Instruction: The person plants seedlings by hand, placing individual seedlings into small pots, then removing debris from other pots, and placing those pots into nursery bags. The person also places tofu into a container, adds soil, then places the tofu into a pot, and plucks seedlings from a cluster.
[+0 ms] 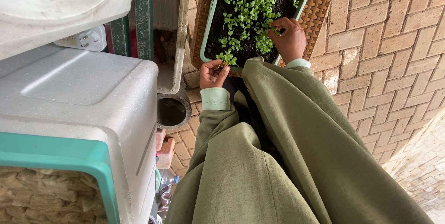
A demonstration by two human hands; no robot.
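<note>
A long pale green planter trough (pixel 207 24) filled with dark soil and many small green seedlings (pixel 250 10) stands on a brown woven tray (pixel 320 6) over brick paving. My left hand (pixel 212 74) is at the trough's near rim, fingers closed on a small uprooted seedling (pixel 226 59). My right hand (pixel 289 38) reaches into the soil at the near right corner, fingertips pinching seedlings there. Wide olive green sleeves cover both arms.
A white plastic cabinet with a teal edge (pixel 74 112) stands at left, a white power adapter (pixel 85 39) above it. A grey pipe opening (pixel 172 110) lies beside the trough. Herringbone brick paving (pixel 394 57) spreads to the right.
</note>
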